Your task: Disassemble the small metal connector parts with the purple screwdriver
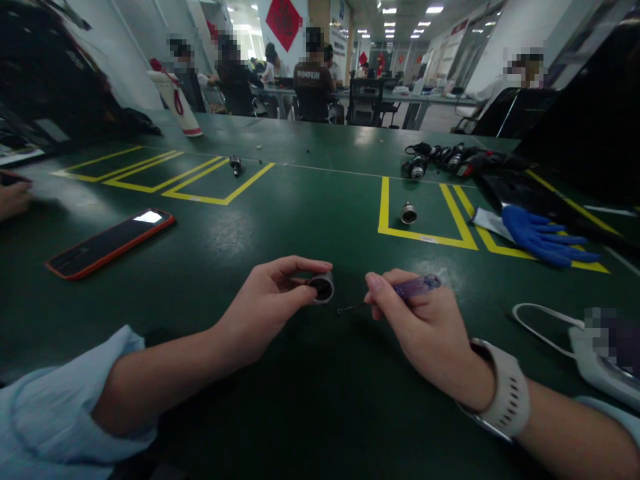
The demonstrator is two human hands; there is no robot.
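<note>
My left hand [267, 303] pinches a small round metal part [321, 287] with a dark opening, held just above the green table [280, 213]. My right hand [417, 327] grips a small screwdriver [415, 287] with a clear purple handle; its thin dark shaft [350, 309] points left toward the metal part and stops a little short of it. A pale watch sits on my right wrist. Both hands are close together at the near middle of the table.
A phone in a red case [107, 243] lies at the left. Small metal parts rest in yellow-taped boxes [409, 213] [235, 165]. A blue glove [543, 233] and a pile of dark parts [440, 160] lie at the right. Another person's hand [13, 197] shows at far left; people sit behind.
</note>
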